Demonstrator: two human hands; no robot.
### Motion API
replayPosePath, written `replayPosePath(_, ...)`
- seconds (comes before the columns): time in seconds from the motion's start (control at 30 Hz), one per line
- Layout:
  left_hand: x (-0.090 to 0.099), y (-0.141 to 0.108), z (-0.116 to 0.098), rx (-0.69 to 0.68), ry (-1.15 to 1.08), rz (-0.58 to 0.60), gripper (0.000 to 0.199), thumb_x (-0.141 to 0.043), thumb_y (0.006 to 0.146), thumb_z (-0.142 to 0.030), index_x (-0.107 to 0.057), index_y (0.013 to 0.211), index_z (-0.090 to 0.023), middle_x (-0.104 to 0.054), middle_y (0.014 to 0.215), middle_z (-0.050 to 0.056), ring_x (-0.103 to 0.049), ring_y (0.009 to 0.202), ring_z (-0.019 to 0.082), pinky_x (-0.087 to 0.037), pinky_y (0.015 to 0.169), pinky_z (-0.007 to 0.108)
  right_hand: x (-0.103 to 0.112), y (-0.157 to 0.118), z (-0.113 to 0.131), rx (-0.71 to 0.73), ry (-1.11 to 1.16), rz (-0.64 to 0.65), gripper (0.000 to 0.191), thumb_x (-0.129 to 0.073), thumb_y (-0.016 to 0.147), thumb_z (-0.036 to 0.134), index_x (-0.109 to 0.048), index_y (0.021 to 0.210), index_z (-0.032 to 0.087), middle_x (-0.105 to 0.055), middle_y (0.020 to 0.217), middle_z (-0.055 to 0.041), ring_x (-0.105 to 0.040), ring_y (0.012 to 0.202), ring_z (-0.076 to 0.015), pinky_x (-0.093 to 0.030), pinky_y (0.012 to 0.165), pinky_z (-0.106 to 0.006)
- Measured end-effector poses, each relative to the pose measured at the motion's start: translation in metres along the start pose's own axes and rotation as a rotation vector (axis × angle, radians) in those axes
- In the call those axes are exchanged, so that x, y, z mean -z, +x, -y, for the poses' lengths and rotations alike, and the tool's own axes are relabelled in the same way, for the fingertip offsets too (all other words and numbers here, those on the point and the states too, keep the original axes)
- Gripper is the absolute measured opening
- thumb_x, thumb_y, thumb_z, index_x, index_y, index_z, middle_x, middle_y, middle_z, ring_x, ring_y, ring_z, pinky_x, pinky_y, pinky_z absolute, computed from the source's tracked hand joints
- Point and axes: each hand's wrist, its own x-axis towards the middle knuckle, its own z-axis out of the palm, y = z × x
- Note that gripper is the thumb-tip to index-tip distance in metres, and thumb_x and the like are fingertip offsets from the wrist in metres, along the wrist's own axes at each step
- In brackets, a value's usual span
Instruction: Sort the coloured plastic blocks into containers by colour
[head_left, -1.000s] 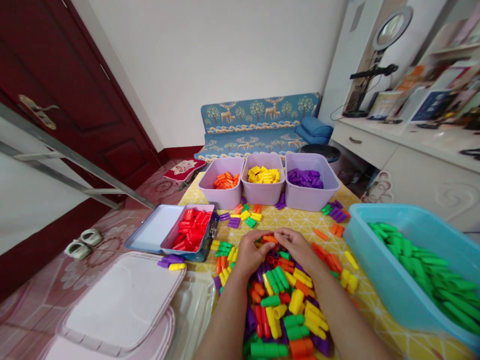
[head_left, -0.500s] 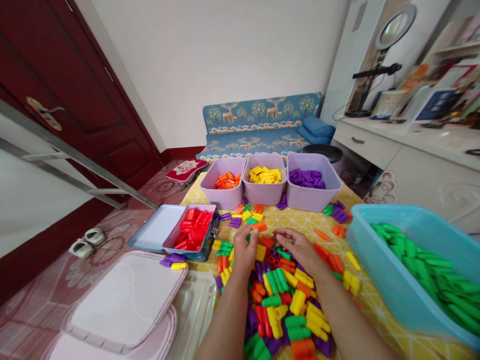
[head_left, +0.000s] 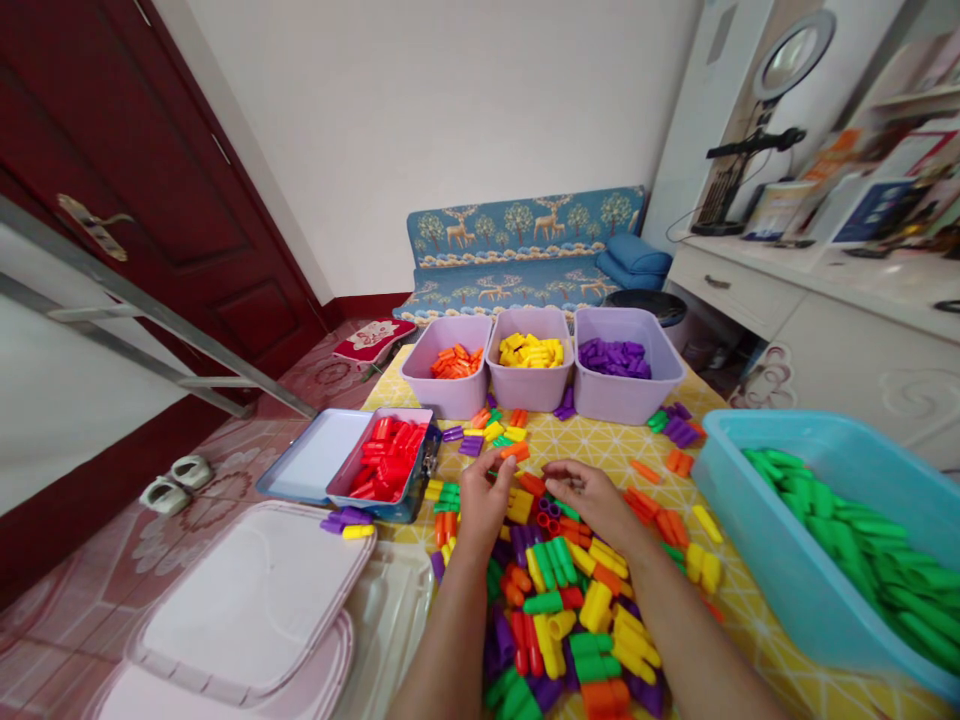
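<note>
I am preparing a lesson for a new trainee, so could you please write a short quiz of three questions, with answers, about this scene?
1. Which hand of the person holds an orange piece?
2. True or false: the middle lilac bin holds purple pieces.
3. What colour are the pieces in the turquoise tub? a) red b) green c) yellow

Key:
1. The left hand.
2. False; it holds yellow pieces.
3. b; the tub holds green pieces.

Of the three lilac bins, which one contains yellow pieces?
The middle bin: it alone holds yellow pieces, while the left bin has orange pieces and the right bin purple ones.
</note>
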Motion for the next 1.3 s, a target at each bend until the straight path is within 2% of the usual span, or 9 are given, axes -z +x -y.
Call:
replayPosePath(0.2,0.018,0.017,-0.031,0.036,0.346,0.095,0.021,-0.059,0.079,-0.029,-0.074,0.075,-0.015,-0.068,0.063,0.004,-0.06,0.058,0.016,-0.037,0.053,0.023,0.001,0.003,-0.007,0.014,-0.004,-0.014,0.039,-0.067,0.074,0.046,-0.067,0.099,0.016,-0.071,0.099,-0.0101,-0.066,0.087,-0.0226,-0.052,0.082,-0.039)
replayPosePath(0.37,0.033,0.091,-0.068,-0.014,0.481,-0.085,0.025,-0.056,0.082,-0.03,-0.074,0.079,-0.014,-0.072,0.07,0.008,-0.067,0.071,0.021,-0.044,0.062,0.026,0.0,0.004,-0.011,0.009,0.047,-0.011,0.035,-0.068,0.073,0.045,-0.067,0.095,0.017,-0.071,0.094,-0.0082,-0.066,0.088,-0.0222,-0.052,0.083,-0.038)
replayPosePath(0.47,0.036,0.132,-0.08,-0.145,0.384,-0.187,0.034,-0.058,0.083,-0.028,-0.067,0.111,-0.012,-0.072,0.103,0.014,-0.067,0.091,0.022,-0.049,0.077,0.029,0.0,0.005,-0.013,-0.004,0.081,-0.034,0.035,-0.069,0.072,0.045,-0.067,0.094,0.017,-0.071,0.093,-0.0077,-0.066,0.088,-0.0221,-0.052,0.083,-0.038)
replayPosePath(0.53,0.035,0.134,-0.081,-0.196,0.244,-0.179,0.058,-0.063,0.081,-0.029,-0.049,0.135,-0.013,-0.061,0.127,0.017,-0.065,0.1,0.022,-0.051,0.084,0.031,-0.001,0.005,-0.014,-0.002,0.088,-0.044,0.034,-0.07,0.072,0.044,-0.068,0.094,0.018,-0.072,0.092,-0.0069,-0.066,0.087,-0.0218,-0.051,0.083,-0.038)
replayPosePath(0.63,0.038,0.09,-0.081,-0.189,0.074,0.006,0.061,-0.062,0.084,-0.034,-0.043,0.14,-0.019,-0.06,0.129,0.013,-0.064,0.106,0.022,-0.053,0.087,0.033,-0.001,0.004,-0.012,0.029,0.079,-0.03,0.031,-0.069,0.073,0.044,-0.068,0.091,0.018,-0.072,0.088,-0.0055,-0.066,0.084,-0.0212,-0.052,0.081,-0.037)
replayPosePath(0.77,0.059,-0.015,-0.085,-0.129,0.309,0.451,0.049,-0.066,0.08,-0.039,-0.058,0.127,-0.025,-0.06,0.129,0.009,-0.055,0.121,0.028,-0.046,0.101,0.044,0.0,0.002,-0.009,0.032,0.042,-0.037,0.03,-0.067,0.074,0.043,-0.069,0.092,0.018,-0.071,0.087,-0.0052,-0.066,0.082,-0.0207,-0.052,0.077,-0.035)
replayPosePath(0.93,0.089,-0.121,-0.085,-0.065,0.529,0.851,0.082,-0.079,0.067,-0.042,-0.042,0.14,-0.039,-0.031,0.154,0.008,-0.035,0.138,0.035,-0.037,0.108,0.055,0.002,0.002,-0.009,0.047,0.015,-0.042,0.03,-0.066,0.075,0.041,-0.07,0.095,0.018,-0.071,0.092,-0.0062,-0.065,0.086,-0.0206,-0.051,0.079,-0.035)
replayPosePath(1.1,0.082,-0.182,-0.056,-0.203,0.704,0.784,0.117,-0.085,0.048,-0.055,-0.025,0.147,-0.04,-0.002,0.161,0.01,-0.006,0.143,0.048,-0.021,0.106,0.073,0.002,0.004,-0.013,0.052,0.002,-0.031,0.03,-0.066,0.076,0.041,-0.07,0.095,0.018,-0.071,0.09,-0.0061,-0.065,0.084,-0.0204,-0.051,0.079,-0.035)
replayPosePath(1.3,0.047,-0.192,-0.032,-0.254,0.791,0.563,0.101,-0.08,0.058,-0.039,-0.028,0.146,-0.04,0.011,0.16,0.004,-0.001,0.144,0.046,-0.019,0.109,0.069,0.002,0.003,-0.014,0.038,0.044,-0.048,0.032,-0.068,0.075,0.043,-0.07,0.095,0.018,-0.072,0.09,-0.0065,-0.066,0.083,-0.0213,-0.053,0.079,-0.037)
